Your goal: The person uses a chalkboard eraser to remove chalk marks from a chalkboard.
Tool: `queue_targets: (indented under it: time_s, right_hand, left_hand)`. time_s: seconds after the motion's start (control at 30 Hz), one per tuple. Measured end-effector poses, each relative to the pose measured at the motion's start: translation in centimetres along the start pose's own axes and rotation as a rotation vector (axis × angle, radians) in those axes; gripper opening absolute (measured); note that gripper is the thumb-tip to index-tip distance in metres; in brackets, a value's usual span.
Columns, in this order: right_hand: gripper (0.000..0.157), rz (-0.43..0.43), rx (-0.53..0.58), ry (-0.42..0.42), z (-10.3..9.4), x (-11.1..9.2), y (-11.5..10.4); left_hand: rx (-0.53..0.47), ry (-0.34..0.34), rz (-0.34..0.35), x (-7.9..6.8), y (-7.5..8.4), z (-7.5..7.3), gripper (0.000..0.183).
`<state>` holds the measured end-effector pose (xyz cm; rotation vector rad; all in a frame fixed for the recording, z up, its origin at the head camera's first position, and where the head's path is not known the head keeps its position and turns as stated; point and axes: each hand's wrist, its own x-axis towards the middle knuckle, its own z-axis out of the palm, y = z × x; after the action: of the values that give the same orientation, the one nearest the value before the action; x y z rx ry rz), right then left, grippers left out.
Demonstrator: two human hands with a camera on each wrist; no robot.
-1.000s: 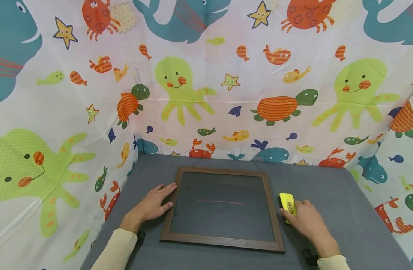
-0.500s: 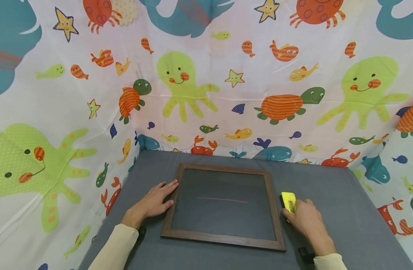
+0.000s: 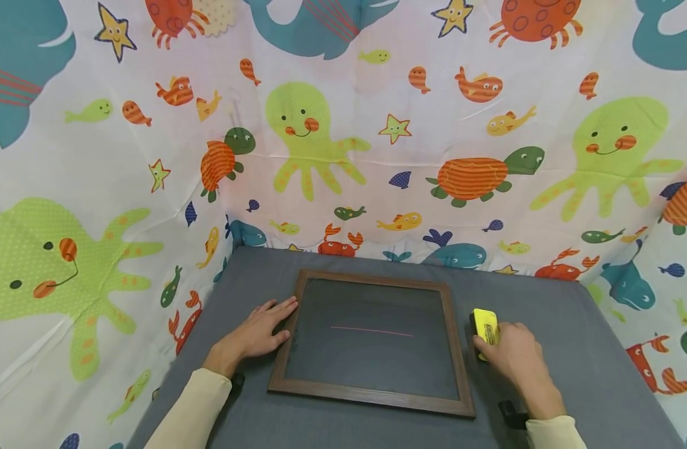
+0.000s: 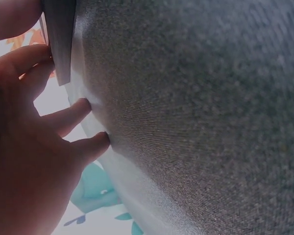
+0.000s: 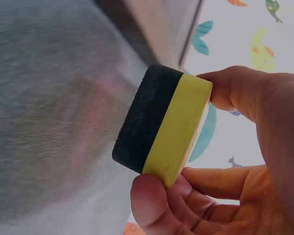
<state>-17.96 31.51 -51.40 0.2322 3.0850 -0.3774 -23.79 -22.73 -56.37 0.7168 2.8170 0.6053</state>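
Note:
A blackboard (image 3: pixel 371 368) in a brown wooden frame lies on the grey cloth, with one thin pink chalk line (image 3: pixel 371 330) across its middle. My left hand (image 3: pixel 256 333) rests at the frame's left side, fingers extended and touching it; in the left wrist view, two fingertips (image 4: pixel 100 139) reach the cloth. To the right of the board, my right hand (image 3: pixel 517 355) pinches a yellow blackboard eraser (image 3: pixel 485 327) between thumb and fingers. In the right wrist view the eraser (image 5: pixel 179 127) shows a dark felt pad, apparently raised off the cloth.
Grey cloth (image 3: pixel 388 427) covers the tabletop around the board. A white curtain (image 3: pixel 371 187) printed with sea animals hangs behind the table and along both sides. Dark wrist devices (image 3: pixel 511 415) sit under the sleeves.
My right hand has shifted slightly right and away from me with the eraser. The left hand stays on the board's frame. The head view has tilted a little.

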Motion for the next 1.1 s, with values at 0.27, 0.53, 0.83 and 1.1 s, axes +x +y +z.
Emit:
queue_targets:
  time_s: [0.27, 0.53, 0.83, 1.1]
  right_hand:
    - [0.063, -0.008, 0.029, -0.011, -1.0, 0.0, -2.2]
    - [0.064, -0.048, 0.045, -0.011, 0.4, -0.2, -5.7]
    - [0.070, -0.062, 0.055, -0.015, 1.9, -0.2, -8.5]
    - [0.071, -0.068, 0.050, -0.012, 2.8, -0.2, -9.7]
  left_hand:
    - [-0.013, -0.012, -0.023, 0.0, -0.2, 0.0, 0.071]
    - [-0.006, -0.019, -0.032, 0.0, -0.3, 0.0, 0.072]
    - [-0.006, -0.011, -0.011, 0.0, 0.1, -0.1, 0.069]
    - [-0.018, -0.008, -0.023, 0.0, 0.2, -0.2, 0.071]
